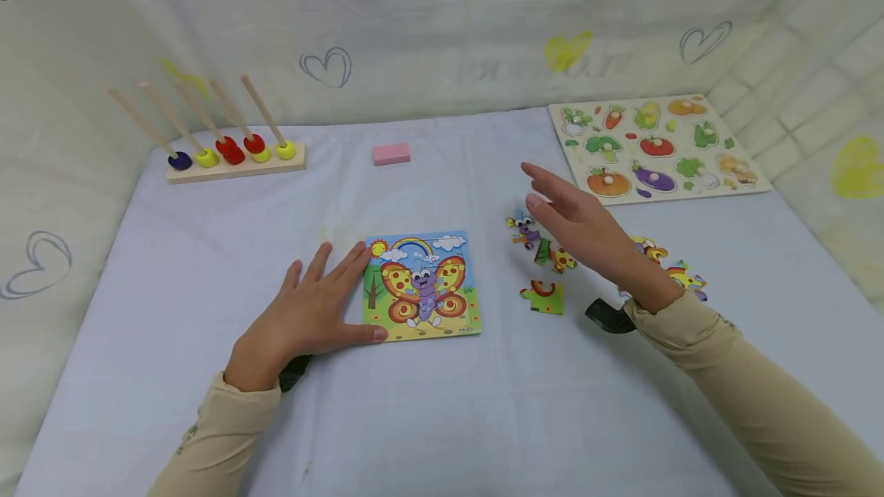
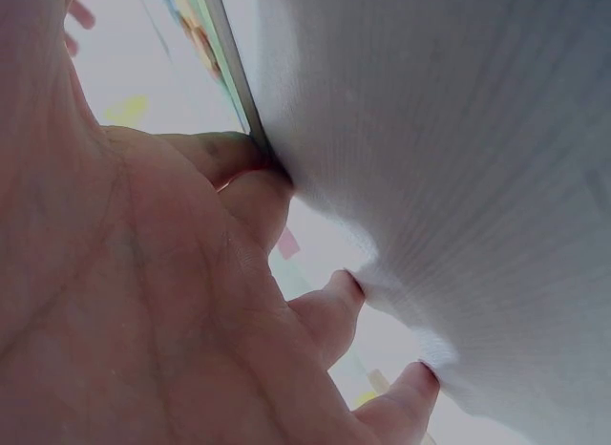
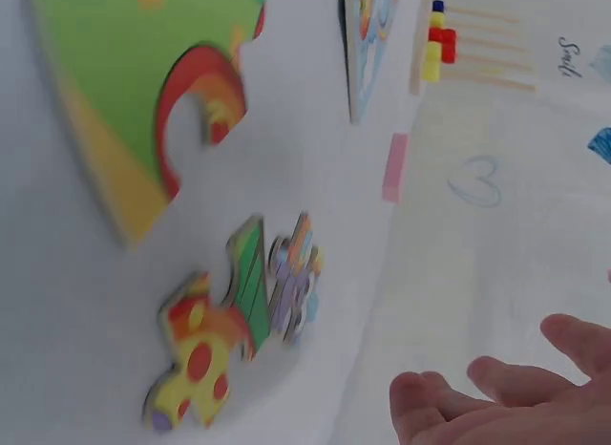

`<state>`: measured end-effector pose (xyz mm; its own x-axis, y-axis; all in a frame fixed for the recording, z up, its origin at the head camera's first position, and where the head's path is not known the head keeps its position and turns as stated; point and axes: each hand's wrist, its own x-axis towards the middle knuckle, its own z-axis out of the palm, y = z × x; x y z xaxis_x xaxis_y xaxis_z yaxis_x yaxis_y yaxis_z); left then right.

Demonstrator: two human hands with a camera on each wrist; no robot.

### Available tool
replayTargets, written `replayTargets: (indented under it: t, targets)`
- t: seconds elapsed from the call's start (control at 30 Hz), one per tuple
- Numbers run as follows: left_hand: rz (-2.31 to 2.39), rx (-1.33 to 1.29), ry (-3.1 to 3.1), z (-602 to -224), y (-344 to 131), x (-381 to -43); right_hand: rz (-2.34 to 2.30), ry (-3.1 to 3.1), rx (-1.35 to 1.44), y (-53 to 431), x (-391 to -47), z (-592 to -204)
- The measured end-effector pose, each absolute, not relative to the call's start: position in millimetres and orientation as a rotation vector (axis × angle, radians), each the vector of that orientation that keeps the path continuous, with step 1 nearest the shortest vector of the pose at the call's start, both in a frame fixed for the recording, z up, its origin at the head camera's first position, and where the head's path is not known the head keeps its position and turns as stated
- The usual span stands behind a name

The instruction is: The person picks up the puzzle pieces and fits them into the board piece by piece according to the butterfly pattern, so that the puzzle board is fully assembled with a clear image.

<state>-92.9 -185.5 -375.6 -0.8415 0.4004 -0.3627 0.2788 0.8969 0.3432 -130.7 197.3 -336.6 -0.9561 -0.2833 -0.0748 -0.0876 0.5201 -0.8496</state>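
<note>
A square butterfly jigsaw puzzle lies flat on the white cloth in the head view. My left hand rests with spread fingers at its left side, the index fingertip by the top left corner and the thumb at the bottom edge. In the left wrist view, the fingertips touch the cloth. My right hand hovers with extended fingers and holds nothing. Below and beside it lie loose jigsaw pieces: a green one with a red curve, a spotted one and a purple-faced one.
More pieces lie right of my right wrist, partly hidden by it. A vegetable peg board sits at the back right, a pink block at the back middle. A wooden bead stand with upright pegs occupies the back left.
</note>
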Motion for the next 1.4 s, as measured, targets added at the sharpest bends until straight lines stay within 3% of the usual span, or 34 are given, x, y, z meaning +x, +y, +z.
replayTargets:
  t: [0.6,1.4]
  targets:
    - [0.375,0.487,2.627,-375,-185,-94,-1.116,2.678,-0.411,236,-112,-344]
    - [0.382,0.491,2.633,-375,-185,-93,-0.585,2.898,-0.453,241,-114,-365]
